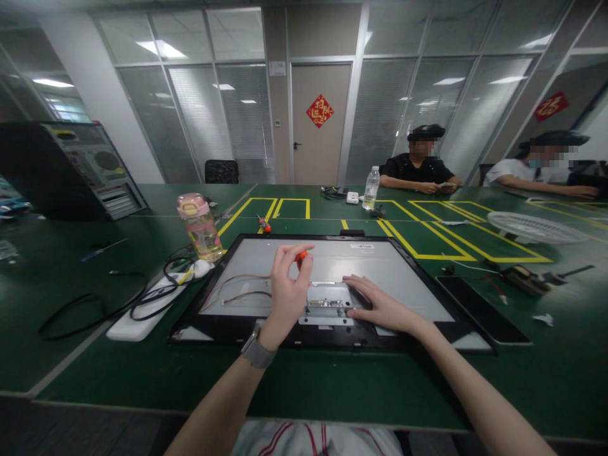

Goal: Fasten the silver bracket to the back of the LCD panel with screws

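A monitor panel (403, 278) with a black frame lies face down in front of me, its silver back up. My left hand (287, 285), with a watch at the wrist, is closed around the orange-red handle of what looks like a screwdriver (302, 257). Its shaft is mostly hidden, but it points down near a metal bracket (327, 321) with video ports. My right hand (377, 304) rests at the bracket's right side, fingers spread and touching it. Thin cables (242, 295) run across the panel left of my left hand.
A pink-lidded bottle (202, 225), a white power strip (147, 316) and black cables stand left. Right of the panel lie a black phone-like slab (479, 310) and a power tool (522, 278). Another red-handled tool (265, 225) lies behind. Two people sit across the table.
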A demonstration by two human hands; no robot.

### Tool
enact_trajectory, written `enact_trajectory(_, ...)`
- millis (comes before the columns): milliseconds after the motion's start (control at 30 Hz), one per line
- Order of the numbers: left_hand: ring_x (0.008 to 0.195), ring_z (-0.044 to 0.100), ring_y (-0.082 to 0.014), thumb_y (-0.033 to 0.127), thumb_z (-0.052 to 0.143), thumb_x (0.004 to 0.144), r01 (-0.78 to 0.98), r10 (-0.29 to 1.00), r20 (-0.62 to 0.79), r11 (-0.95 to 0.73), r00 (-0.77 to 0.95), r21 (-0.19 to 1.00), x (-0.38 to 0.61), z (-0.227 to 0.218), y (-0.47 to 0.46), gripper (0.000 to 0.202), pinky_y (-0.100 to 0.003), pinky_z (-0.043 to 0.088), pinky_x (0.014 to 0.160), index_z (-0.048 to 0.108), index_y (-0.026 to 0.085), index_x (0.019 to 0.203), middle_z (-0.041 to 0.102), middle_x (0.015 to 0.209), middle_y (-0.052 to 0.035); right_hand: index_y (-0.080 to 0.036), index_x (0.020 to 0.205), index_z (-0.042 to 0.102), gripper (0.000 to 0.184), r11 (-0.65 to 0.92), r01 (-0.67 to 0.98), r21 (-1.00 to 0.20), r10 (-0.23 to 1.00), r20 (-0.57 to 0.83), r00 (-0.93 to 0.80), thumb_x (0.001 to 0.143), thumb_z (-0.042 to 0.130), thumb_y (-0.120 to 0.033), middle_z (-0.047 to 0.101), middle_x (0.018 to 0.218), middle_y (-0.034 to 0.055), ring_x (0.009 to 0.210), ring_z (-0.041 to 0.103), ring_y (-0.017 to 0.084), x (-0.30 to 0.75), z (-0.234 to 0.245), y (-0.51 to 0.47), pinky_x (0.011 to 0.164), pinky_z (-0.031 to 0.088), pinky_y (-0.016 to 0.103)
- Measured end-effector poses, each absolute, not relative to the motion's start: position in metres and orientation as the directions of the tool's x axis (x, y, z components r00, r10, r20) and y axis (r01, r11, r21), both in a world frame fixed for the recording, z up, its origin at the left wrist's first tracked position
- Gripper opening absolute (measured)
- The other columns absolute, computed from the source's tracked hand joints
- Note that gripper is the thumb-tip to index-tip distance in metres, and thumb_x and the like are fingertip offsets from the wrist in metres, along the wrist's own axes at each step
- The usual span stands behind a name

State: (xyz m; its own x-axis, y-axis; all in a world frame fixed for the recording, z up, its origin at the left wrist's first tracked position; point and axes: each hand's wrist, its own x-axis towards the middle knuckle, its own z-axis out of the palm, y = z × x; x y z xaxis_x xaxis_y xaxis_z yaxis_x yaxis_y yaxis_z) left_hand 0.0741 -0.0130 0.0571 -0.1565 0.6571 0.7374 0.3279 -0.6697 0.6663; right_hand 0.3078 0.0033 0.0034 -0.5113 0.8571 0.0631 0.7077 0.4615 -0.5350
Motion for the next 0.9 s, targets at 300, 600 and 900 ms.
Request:
enact_trajectory(300,0.078,0.056,-0.0158,0.021,0.053,0.089,0.335,0.652,0.738,-0.666,-0.174,0.667,0.0739,0.0574,-0.0139,0.02,-0.03,0.047,0.076,0.067,0.021,0.104,0.061,0.085,-0.0024,-0.021,0.143,0.041,0.076,0.448,0.713,-0.54,0.861,0.047,-0.506,0.082,0.058,-0.062,0.035,0.154,0.0113,0.144,0.025,0.031,0.3083,0.0034,0.0038,0.119,0.019,0.051)
enact_trajectory(600,0.078,0.055,-0.0164,0.024,0.053,0.091,0.336,0.654,0.735,-0.661,-0.18,0.671,0.0739,0.0554,-0.0137,0.015,-0.029,0.046,0.075,0.067,0.022,0.097,0.059,0.084,-0.0023,-0.022,0.143,0.041,0.075,0.457,0.718,-0.525,0.859,0.051,-0.51,0.082,0.058,-0.062,0.036,0.153,0.011,0.144,0.026,0.031,0.3081,0.0026,0.0041,0.119,0.018,0.051)
enact_trajectory(900,0.083,0.056,-0.0167,0.024,0.049,0.093,0.322,0.657,0.732,-0.664,-0.181,0.675,0.0743,0.0555,-0.0136,0.018,-0.03,0.045,0.079,0.066,0.021,0.097,0.058,0.087,-0.0029,-0.02,0.143,0.041,0.076,0.447,0.719,-0.533,0.862,0.041,-0.505,0.082,0.059,-0.061,0.034,0.154,0.0118,0.144,0.024,0.032,0.3076,0.0034,0.0034,0.119,0.019,0.053)
